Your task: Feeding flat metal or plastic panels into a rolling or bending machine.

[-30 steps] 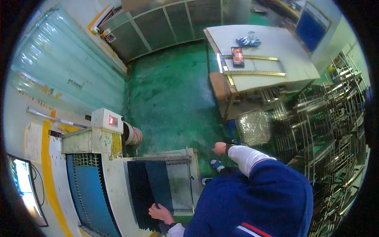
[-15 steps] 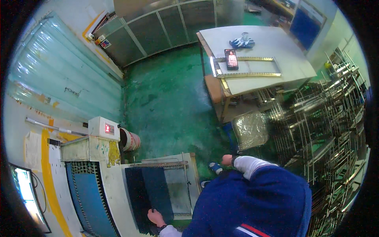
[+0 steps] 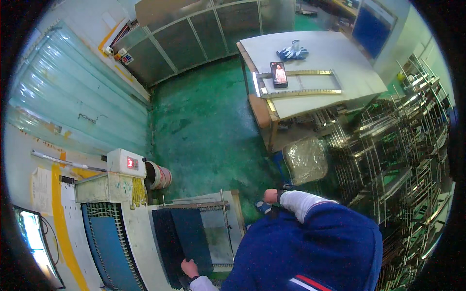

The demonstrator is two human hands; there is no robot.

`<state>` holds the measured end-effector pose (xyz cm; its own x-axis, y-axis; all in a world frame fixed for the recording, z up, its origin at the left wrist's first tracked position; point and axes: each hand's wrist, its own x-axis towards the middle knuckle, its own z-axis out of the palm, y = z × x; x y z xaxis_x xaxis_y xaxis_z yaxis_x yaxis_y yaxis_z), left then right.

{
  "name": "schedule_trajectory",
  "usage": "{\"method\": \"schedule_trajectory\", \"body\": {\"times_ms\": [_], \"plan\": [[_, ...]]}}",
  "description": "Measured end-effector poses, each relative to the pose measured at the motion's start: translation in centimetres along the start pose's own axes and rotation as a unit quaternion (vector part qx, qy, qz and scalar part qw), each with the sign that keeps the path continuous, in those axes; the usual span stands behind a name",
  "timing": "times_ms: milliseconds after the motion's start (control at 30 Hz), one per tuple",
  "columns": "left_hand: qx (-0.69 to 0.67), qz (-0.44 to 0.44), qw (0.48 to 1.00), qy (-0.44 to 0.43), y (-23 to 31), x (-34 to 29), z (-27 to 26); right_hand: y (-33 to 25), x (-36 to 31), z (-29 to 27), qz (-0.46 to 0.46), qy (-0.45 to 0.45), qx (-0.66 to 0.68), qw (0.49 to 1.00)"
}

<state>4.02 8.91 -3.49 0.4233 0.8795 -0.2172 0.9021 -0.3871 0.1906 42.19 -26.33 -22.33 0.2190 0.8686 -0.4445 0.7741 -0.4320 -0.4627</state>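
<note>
At the lower left, my left hand (image 3: 190,267) has its fingers curled at the edge of a dark blue sheet (image 3: 167,237), apparently pinching it. Beside that sheet lies a slightly lighter blue sheet (image 3: 191,233); both rest on a pale board with a metal pin frame (image 3: 224,213). My right hand (image 3: 271,196) is closed, held out over the floor in front of my body above a shoe (image 3: 263,207). Whether anything is inside its fingers is hidden.
Left of the sheets stands a machine with a pinned blue belt (image 3: 109,237) and a control box (image 3: 127,163). A bucket (image 3: 159,175) sits behind it. A table (image 3: 310,43) carries a phone (image 3: 278,75), gloves (image 3: 292,52) and a metal frame (image 3: 315,91). A wrapped stool (image 3: 306,160) and stacked metal racks (image 3: 393,160) are right.
My right hand has shifted slightly left. My left hand stays at the edge of the dark sheet, and the whole view has moved a little.
</note>
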Motion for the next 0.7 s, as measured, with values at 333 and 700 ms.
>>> {"method": "schedule_trajectory", "body": {"times_ms": [333,700], "plan": [[0.054,-0.027,0.997,0.056,-0.3,-0.4,2.7,-0.8,-4.0,-3.8,0.127,-0.092,0.122,0.98],[0.026,-0.061,0.996,0.055,-1.4,0.4,3.8,-0.2,-3.7,-3.2,0.213,-0.003,0.201,0.956]]}}
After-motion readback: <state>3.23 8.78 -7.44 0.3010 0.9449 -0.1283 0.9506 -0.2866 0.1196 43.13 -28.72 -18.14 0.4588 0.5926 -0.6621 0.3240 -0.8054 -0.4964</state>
